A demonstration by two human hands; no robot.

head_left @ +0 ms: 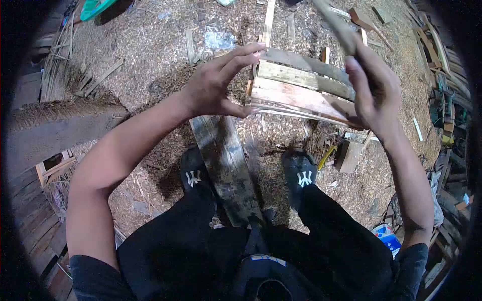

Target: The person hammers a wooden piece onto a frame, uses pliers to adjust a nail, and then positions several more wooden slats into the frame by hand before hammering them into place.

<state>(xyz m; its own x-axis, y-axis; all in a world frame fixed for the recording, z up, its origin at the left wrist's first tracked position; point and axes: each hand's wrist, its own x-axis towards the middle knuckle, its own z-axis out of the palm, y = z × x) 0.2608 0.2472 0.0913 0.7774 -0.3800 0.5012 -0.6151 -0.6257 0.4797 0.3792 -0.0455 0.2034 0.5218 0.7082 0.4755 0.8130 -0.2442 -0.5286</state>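
A slatted wooden piece (296, 93), made of several pale strips, spans the space between my two hands. My left hand (218, 80) is at its left end, thumb below and fingers above, gripping that end. At the right end is my right hand (374, 93), with its thumb up against a long grey-brown stick (335, 27) that slants up and away, blurred. The right palm rests near the slats' right end. Below the slatted piece, a dark weathered plank (226, 168) lies lengthwise between my feet.
Wood shavings (150, 55) cover the ground. A wood block (350, 156) and a yellow item (326, 156) lie right of my right shoe (299, 173). A thick beam (65, 123) is at left, a green object (95, 7) at top left. Scrap wood and tools line the right edge.
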